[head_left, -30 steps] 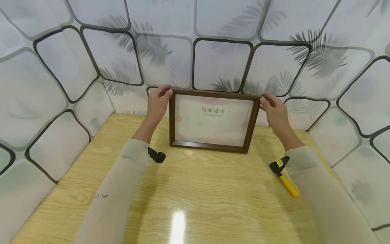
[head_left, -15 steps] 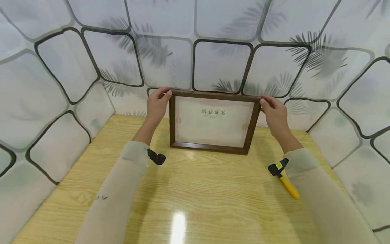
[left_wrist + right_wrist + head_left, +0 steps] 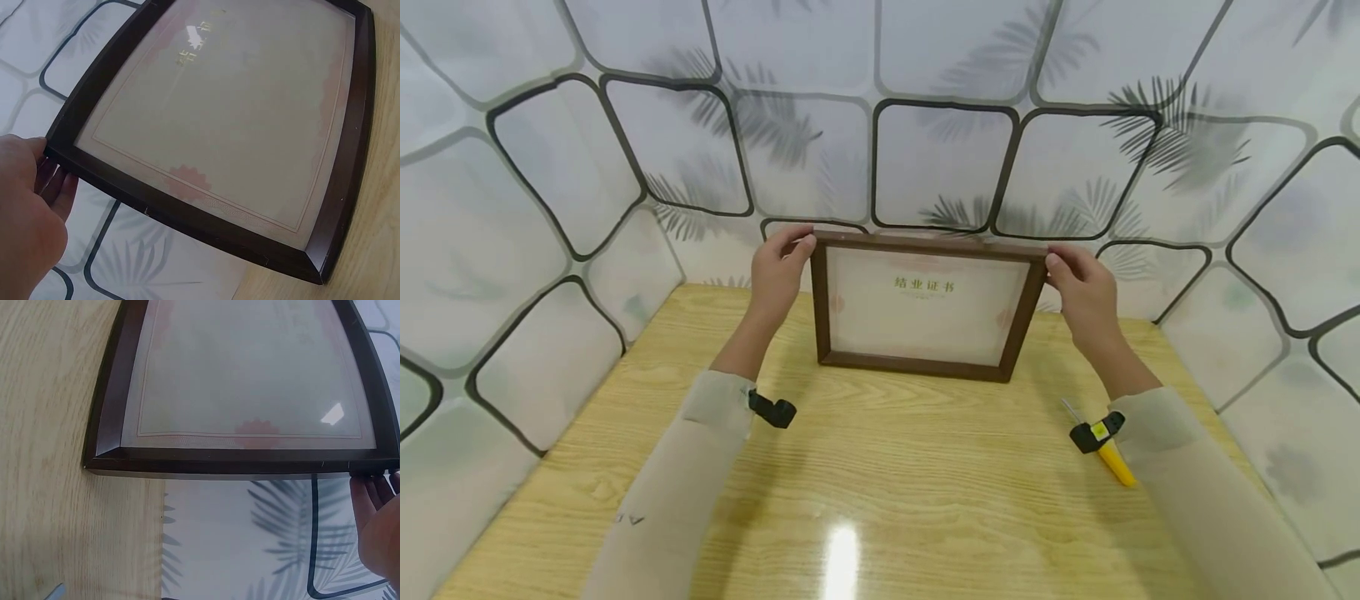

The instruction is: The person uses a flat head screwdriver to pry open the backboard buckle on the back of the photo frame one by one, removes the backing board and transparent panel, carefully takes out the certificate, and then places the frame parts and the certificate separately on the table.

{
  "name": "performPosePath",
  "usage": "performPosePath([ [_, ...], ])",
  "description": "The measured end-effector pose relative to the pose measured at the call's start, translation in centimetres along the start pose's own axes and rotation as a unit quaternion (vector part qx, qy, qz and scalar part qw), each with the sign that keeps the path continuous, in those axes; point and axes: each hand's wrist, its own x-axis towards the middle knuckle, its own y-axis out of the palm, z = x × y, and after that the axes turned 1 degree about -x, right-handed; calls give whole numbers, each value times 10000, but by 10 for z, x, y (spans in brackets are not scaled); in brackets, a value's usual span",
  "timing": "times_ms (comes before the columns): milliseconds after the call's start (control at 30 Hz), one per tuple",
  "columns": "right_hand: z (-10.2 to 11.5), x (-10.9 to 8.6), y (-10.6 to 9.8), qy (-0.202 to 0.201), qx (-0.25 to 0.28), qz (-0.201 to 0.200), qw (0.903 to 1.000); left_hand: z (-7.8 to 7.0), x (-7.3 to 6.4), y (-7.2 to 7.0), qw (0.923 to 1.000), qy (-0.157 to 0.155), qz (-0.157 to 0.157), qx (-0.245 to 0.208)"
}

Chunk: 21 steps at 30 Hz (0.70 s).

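Observation:
A dark brown picture frame (image 3: 913, 364) with a pale certificate (image 3: 925, 321) in it stands on its long lower edge on the table, its face towards me. My left hand (image 3: 775, 275) grips the upper left corner, thumb in front and fingers behind. At the upper right corner my right hand (image 3: 1087, 300) holds the frame in the same way. The left wrist view has the left hand (image 3: 28, 212) at one corner of the frame (image 3: 340, 162). In the right wrist view, the right hand's fingers (image 3: 365, 494) lie at the opposite upper corner.
A screwdriver (image 3: 1116, 465) with a yellow handle lies on the wood-grain table (image 3: 887, 467), partly hidden under the right wrist's camera (image 3: 1090, 435). Behind the frame rises a patterned wall covering (image 3: 940, 167), which also runs along both sides.
The frame's top edge has tipped down towards me while its lower edge stays nearly in place. Both hands have come lower and nearer with it, still holding the corners.

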Motion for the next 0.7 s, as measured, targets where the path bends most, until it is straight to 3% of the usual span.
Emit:
performPosePath([
  [133, 1, -10, -3, 10, 128, 78, 9999, -3, -10, -3, 9999, -50, 16, -116],
  [267, 2, -19, -6, -43, 874, 113, 9961, -6, -20, -4, 9997, -64, 14, -254],
  [367, 4, -27, -9, -26, 1100, 134, 9938, -7, -26, -4, 9993, -13, -4, -364],
  [533, 5, -41, -12, -10, 719, 252, 9971, -8, -38, -7, 9995, 155, -14, -292],
  [700, 9, -53, -10, 14, 1067, 331, 9937, -11, -51, -11, 9995, 258, -109, -157],
])
